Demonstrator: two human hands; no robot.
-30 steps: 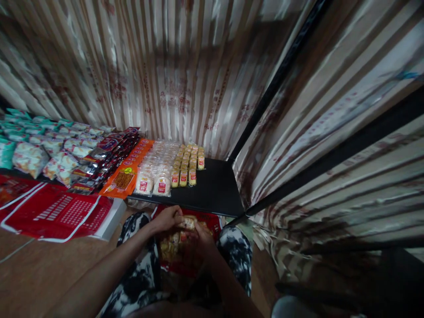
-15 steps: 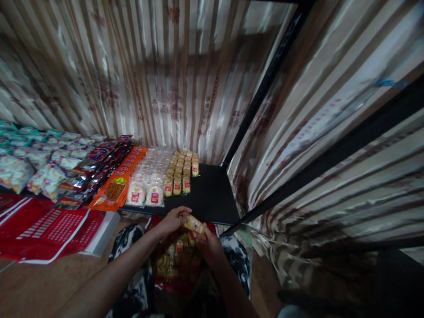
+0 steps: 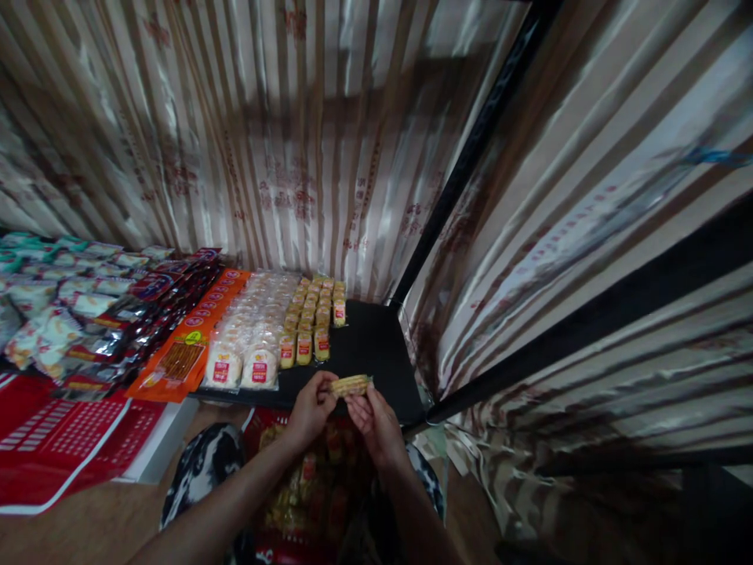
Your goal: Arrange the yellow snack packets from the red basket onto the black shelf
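Note:
Between my two hands is a small yellow wrapped snack pack, lying sideways above the shelf's front edge. My left hand pinches its left end. Fingers of my right hand grip the right end from below. Under my forearms an open red bag holds several more yellow packs. Rows of matching yellow packs with red labels stand on the black shelf just beyond my hands.
Left of the rows are round white packs, an orange bag, dark red packets and white bags. A red bag lies at lower left. Black posts and a striped curtain bound the shelf.
Both hands have turned the yellow snack pack from a slant to nearly level and raised it slightly. The camera view has shifted a little, moving the shelf goods left and down.

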